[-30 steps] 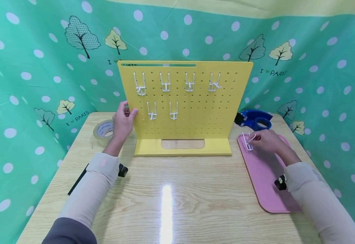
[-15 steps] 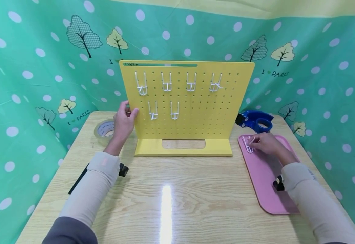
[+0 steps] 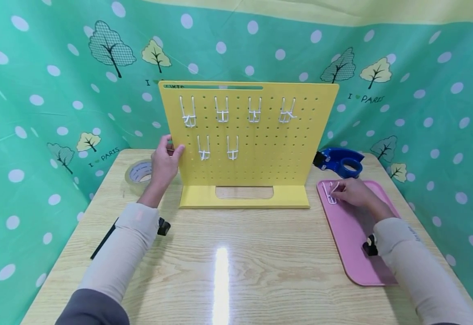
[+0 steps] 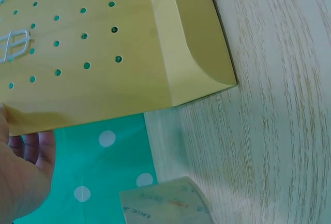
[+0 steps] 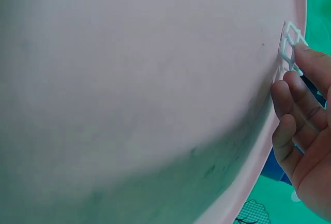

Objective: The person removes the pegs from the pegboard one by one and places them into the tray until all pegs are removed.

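Note:
A yellow pegboard (image 3: pixel 261 155) stands upright on its base, with several white wire hooks (image 3: pixel 222 115) hanging on it in two rows. My left hand (image 3: pixel 165 162) grips the board's left edge, thumb on the front and fingers behind. Over at the pink tray (image 3: pixel 358 259), my right hand (image 3: pixel 354 193) pinches a white wire hook (image 3: pixel 331 200) at the far left corner. That hook (image 5: pixel 290 50) shows between thumb and fingertips in the right wrist view, low against the tray. Whether it touches the tray, I cannot tell.
A roll of clear tape (image 3: pixel 139 174) lies left of the board, partly behind my left wrist. The blue tape dispenser (image 3: pixel 342 160) sits behind the tray. A patterned green curtain (image 3: pixel 228 40) hangs close behind and along both sides of the wooden table (image 3: pixel 261 253).
My right hand has lowered the hook a little towards the tray, and it lies flatter than before. The left hand keeps its grip on the board.

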Demonstrator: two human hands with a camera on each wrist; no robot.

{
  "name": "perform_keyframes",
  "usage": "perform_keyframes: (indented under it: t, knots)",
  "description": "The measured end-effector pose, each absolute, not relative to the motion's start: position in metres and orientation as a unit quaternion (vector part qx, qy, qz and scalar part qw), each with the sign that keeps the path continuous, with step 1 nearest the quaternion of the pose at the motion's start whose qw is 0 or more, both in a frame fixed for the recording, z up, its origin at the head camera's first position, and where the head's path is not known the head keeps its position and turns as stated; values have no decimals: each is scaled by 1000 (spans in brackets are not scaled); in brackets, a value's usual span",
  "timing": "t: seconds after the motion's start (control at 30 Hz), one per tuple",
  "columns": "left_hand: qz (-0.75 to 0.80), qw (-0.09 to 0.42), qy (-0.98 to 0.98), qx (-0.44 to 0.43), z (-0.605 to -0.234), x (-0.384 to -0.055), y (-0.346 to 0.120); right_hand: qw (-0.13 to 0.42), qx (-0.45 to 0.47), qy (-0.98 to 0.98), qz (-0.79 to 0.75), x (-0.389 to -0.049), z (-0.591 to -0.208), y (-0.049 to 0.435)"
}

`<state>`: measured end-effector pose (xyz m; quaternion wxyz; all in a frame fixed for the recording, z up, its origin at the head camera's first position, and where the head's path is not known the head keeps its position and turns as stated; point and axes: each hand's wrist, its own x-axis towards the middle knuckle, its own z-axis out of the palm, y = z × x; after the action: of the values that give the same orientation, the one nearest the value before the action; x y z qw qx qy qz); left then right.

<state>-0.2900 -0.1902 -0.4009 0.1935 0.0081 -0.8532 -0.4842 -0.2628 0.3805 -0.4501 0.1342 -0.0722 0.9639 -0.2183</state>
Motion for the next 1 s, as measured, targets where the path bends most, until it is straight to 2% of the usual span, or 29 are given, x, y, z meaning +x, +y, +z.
perform_keyframes:
  t: [0.3,0.43,0.57,0.7,1.0]
  knots:
    - [-484,188,-855,11,-402,-289,-191,95,-59,975,-192,-257,-429,387]
    - [-485,186,-854,12,-401,-288,-191,54,-38,975,-214,-255,-415,384]
    - [-487,183,-854,11,-399,-289,-190,-11,-43,974,-224,-256,-402,377]
    - [-492,183,-851,10,-399,-289,-190,-71,-59,970,-223,-258,-387,361]
    - [-492,184,-851,11,-400,-289,-189,-137,-90,950,-268,-262,-368,303]
